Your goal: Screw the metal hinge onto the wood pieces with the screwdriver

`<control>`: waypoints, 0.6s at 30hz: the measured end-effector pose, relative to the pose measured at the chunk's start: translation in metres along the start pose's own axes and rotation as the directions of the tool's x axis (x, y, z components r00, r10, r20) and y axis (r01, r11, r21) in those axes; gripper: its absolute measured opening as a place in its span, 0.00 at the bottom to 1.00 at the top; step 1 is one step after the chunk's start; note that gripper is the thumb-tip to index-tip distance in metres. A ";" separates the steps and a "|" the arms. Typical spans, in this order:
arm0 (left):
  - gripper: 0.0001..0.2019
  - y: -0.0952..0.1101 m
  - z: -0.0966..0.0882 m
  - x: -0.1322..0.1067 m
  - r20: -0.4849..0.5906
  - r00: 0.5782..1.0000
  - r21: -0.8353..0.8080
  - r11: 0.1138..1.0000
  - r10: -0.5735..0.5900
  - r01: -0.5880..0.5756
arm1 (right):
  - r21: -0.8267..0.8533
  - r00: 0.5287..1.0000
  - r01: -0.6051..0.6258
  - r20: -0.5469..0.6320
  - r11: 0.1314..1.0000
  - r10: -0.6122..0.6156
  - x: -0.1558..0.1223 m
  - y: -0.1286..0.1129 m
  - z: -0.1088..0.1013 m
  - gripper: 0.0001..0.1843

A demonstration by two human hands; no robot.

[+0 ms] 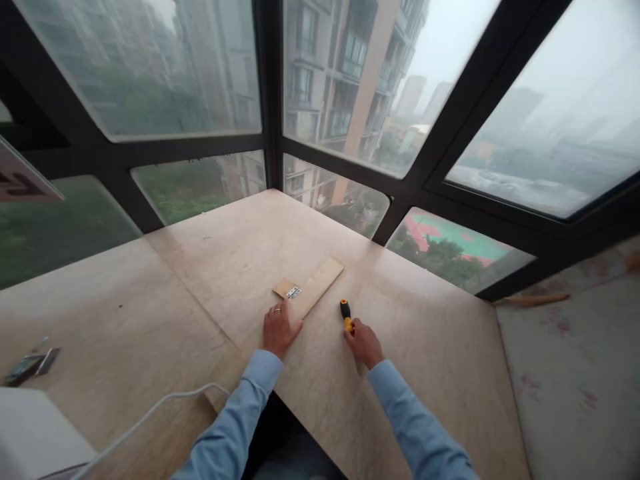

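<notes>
1. A wooden strip (323, 283) lies between the tabletop's (440, 347) near edge and far corner, its near part under the left hand (281, 328) – gripped or merely covered, I cannot tell.
2. A metal hinge (293, 293) sits just beyond that hand's fingertips.
3. Right of the strip, the right hand (365, 341) is closed around a black-and-yellow screwdriver (345, 309).

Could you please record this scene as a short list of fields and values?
Left hand: at the near visible end of a long wooden board
Right hand: holding a black-and-yellow tool handle
Metal piece: where the board meets a small wooden piece; possibly a hinge
Table: pale, wood-toned
White cable: on the left
Beyond: windows
</notes>
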State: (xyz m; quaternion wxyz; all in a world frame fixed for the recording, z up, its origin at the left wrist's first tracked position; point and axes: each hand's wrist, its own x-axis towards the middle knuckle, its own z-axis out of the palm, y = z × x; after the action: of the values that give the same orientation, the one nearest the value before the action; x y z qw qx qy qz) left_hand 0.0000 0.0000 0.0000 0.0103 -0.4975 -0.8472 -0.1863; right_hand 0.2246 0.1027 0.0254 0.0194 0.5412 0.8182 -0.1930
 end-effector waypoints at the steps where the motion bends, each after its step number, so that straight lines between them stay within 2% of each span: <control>1: 0.33 -0.002 -0.001 -0.005 -0.005 1.000 -0.004 1.000 -0.004 0.004 | -0.018 1.000 0.008 0.013 1.000 -0.008 0.003 -0.005 -0.002 0.12; 5: 0.33 -0.005 -0.001 -0.016 -0.036 0.999 -0.007 1.000 -0.026 0.025 | -0.094 1.000 0.003 0.014 0.996 -0.002 0.011 -0.026 -0.015 0.18; 9: 0.32 -0.003 0.002 -0.018 -0.062 0.998 0.025 0.999 -0.027 0.029 | -0.138 0.990 0.049 -0.122 0.989 -0.066 0.023 -0.055 -0.031 0.19; 12: 0.32 -0.003 0.005 -0.018 -0.079 0.997 0.047 0.999 -0.007 0.011 | -0.119 0.948 0.243 -0.182 0.963 -0.261 0.037 -0.083 -0.036 0.17; 15: 0.32 -0.003 0.007 -0.018 -0.083 0.997 0.067 0.998 0.004 0.002 | -0.077 0.883 0.457 -0.083 0.886 -0.463 0.059 -0.112 -0.031 0.13; 18: 0.32 -0.003 0.008 -0.019 -0.085 0.996 0.103 0.995 0.007 0.002 | -0.081 0.844 0.534 -0.014 0.841 -0.537 0.085 -0.136 -0.020 0.11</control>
State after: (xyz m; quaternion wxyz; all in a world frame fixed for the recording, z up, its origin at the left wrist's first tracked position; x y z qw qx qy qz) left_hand 0.0086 -0.0143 -0.0123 0.0723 -0.4890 -0.8538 -0.1632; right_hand 0.0715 0.1378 0.0632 -0.0300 0.2936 0.9435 -0.1504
